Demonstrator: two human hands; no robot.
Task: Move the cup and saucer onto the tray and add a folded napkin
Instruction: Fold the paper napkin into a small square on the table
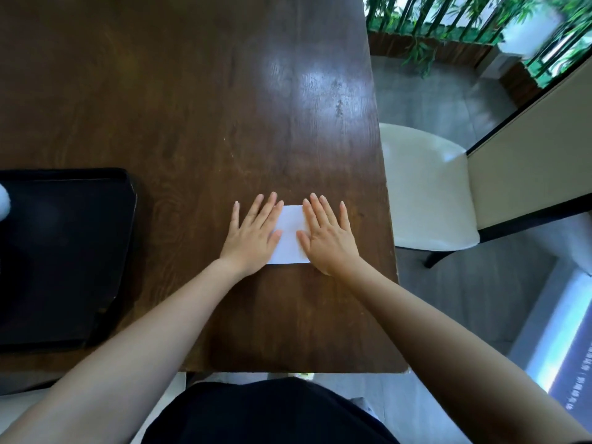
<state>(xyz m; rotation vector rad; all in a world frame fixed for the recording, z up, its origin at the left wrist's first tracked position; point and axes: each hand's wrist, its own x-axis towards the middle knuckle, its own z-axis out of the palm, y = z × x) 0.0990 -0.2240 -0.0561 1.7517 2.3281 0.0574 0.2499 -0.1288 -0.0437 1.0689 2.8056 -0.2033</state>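
Dark clothing [272, 415]: filled the bottom edge, nearest the camera, with two bare forearms reaching forward over it.
Left hand [253, 232]: lay flat, palm down, fingers spread and straight, covering the left edge of the napkin.
Right hand [330, 235]: lay flat likewise, fingers slightly apart, on the right edge – gripping nothing.
Napkin [290, 235]: white, rectangular, on the dark wooden table [192, 107] between the hands.
Tray [64, 251]: black, at the left, well apart from the napkin; a white blur [4, 200] at the frame edge may have been the cup – impossible to confirm.
Step in hand: likely pressing a fold flat; even pressure outward from the centre would sharpen the crease.
Chair [426, 187]: cream-cushioned, beside the table at right.
Writing: faint characters on a floor panel [573, 373] at right, too blurred to read.
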